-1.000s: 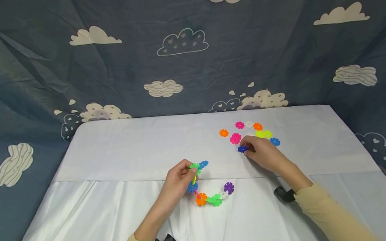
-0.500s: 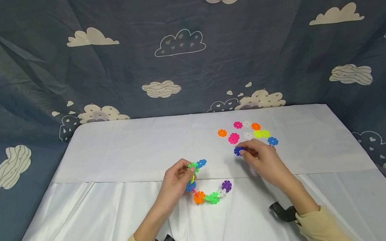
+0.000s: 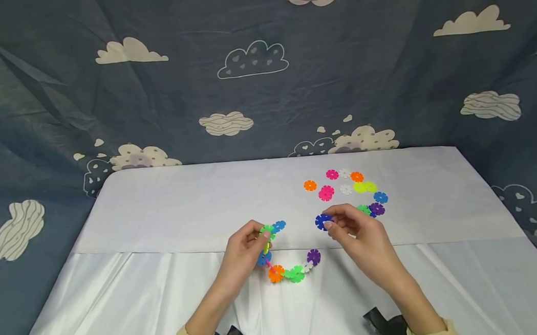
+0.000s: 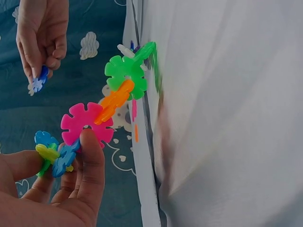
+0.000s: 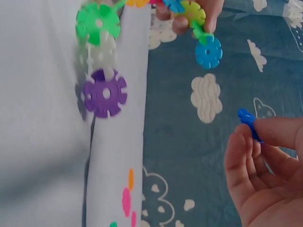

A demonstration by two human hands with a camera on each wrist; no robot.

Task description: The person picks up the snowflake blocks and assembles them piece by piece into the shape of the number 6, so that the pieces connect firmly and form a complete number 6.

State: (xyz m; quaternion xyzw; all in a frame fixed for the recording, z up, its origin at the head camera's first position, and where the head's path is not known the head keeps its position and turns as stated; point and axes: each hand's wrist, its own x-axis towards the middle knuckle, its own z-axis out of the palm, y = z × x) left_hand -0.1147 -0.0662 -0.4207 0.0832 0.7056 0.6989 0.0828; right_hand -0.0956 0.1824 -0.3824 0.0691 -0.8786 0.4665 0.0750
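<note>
l hand (image 3: 244, 250) clamped on chain (image 3: 276, 274), r hand (image 3: 366, 238) on blue disc (image 3: 320, 222), both ptly hidden

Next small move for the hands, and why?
Probably bring the right hand left, lining the dark blue disc up with the light blue disc ending the chain. The right hand pinches the loose disc by its edge; the left hand grips the chain near that end, which sticks out toward it, with a gap between them.
</note>
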